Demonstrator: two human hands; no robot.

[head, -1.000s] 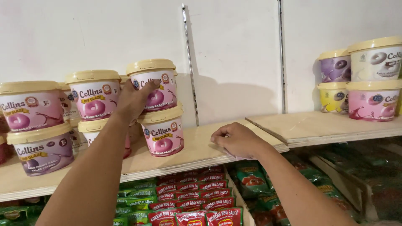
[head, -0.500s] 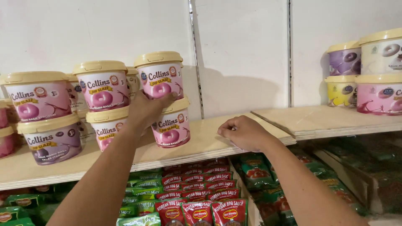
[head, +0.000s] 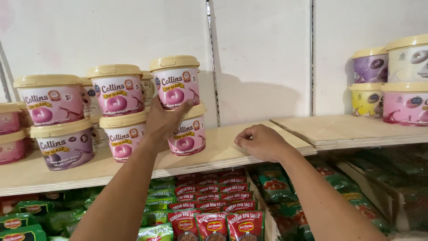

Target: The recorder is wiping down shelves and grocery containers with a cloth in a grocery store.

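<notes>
Left hand (head: 164,119) raised to the two stacked tubs at the right end of the row, on the wooden shelf (head: 232,149). Palm and fingers pressed flat against the side of the upper tub (head: 175,81), thumb reaching toward the lower tub (head: 187,133); open and bracing, not closed round either. Upper tub upright, cream lid on, seated on the lid of the lower one. Lower tub tilted forward, base edge close to the shelf's front lip.

Right hand (head: 261,141) resting on the front edge of the shelf, fingers curled loosely inward, knuckles up; nothing seen inside it.

Further tubs (head: 117,91) of the same kind stacked in twos to the left, touching or nearly so. Other tubs (head: 405,85) in purple, yellow and pink on a separate shelf to the right, well apart. Red sauce pouches (head: 209,209) in rows below.

Judged handling: rigid plastic walls, smooth glossy label, likely slippery under a flat palm; fairly heavy if full. Stack judged unsteady because of the tilted lower tub. Best hold judged to be round the body just under the lid rim, or from below the base.
</notes>
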